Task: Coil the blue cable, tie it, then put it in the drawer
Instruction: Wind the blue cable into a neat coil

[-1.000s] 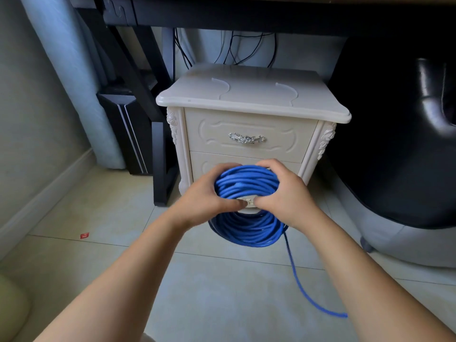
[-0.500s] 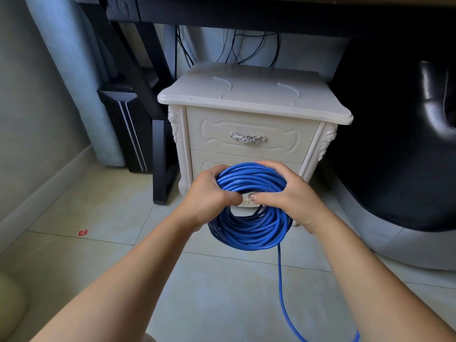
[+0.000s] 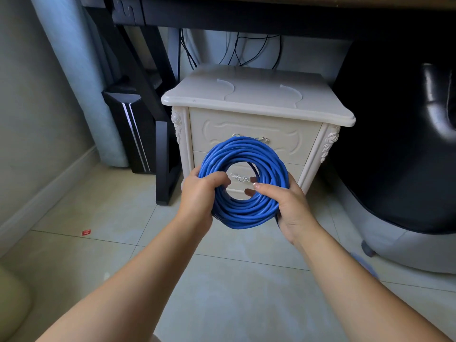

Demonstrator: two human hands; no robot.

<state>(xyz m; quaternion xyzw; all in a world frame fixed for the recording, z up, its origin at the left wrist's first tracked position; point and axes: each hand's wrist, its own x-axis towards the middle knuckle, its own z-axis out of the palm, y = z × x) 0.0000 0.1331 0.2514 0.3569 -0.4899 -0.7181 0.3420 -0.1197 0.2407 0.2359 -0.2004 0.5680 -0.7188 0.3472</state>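
Now the blue cable (image 3: 243, 213) is an upright ring just in front of the cabinet (image 3: 246, 99), its flat face toward the closed top drawer (image 3: 293, 144). The left hand (image 3: 197, 196) and right hand (image 3: 290, 208) each hold 1 lower side in a curled grip.

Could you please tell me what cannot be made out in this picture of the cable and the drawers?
1. Head view: any tie on the blue cable coil; the left hand and right hand cover its sides.
2. Head view: the cable's loose end, only a blue blur beside the right forearm.
3. Head view: the upper drawer handle, mostly behind the coil.
4. Head view: the nightstand inside; both drawer fronts are shut.
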